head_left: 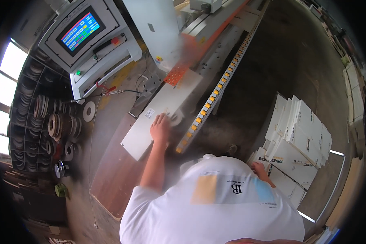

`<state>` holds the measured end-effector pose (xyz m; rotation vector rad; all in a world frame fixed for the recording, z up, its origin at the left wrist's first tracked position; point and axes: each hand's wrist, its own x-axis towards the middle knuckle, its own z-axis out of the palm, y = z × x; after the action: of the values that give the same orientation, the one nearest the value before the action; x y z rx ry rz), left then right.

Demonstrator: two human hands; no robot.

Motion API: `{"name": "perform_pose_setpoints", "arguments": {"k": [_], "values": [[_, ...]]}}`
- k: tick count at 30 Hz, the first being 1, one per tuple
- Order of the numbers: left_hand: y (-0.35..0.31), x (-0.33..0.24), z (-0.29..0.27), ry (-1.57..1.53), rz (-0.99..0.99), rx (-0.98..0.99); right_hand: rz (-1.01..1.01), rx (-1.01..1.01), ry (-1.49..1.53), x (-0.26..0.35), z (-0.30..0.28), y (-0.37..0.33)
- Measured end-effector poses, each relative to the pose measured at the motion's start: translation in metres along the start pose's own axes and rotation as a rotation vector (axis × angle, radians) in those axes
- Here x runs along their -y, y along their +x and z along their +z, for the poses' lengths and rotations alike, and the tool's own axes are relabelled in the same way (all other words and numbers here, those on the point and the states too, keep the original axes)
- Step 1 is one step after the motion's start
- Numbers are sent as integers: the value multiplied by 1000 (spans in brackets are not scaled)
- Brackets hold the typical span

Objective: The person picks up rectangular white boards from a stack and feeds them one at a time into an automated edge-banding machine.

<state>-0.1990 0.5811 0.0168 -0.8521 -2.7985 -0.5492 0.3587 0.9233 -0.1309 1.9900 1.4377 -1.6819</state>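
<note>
From the person's body, the white rectangular panel (166, 103) lies flat at 11 o'clock, partly over a reddish-brown table (114, 175), its far end by the perforated orange guard (176, 76). The left hand (160, 128) rests palm-down on its top face — a loose grip, no fingers seen wrapping an edge. At 2 o'clock the right hand (261, 168) is at the near edge of a stack of white panels (305, 134); the T-shirt (215, 219) partly hides it, so I cannot tell whether its grip holds anything.

The panel looks stiff, moderately heavy and smooth enough to slide, with corners that could chip; its two long edges seem the best places to take hold. At 10 o'clock a dark compartmented rack (26, 75) holds many rolls, apparently of edge banding — larger brownish coils (63, 127) stand just in front of it.
</note>
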Motion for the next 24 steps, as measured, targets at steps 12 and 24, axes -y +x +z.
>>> {"name": "perform_pose_setpoints", "arguments": {"k": [12, 24], "values": [[41, -8, 11, 59, -33, 6, -913, -1, -750, -92, 11, 3], [41, 0, 25, 31, -28, 33, -313, 196, 10, 61, 102, -28]]}}
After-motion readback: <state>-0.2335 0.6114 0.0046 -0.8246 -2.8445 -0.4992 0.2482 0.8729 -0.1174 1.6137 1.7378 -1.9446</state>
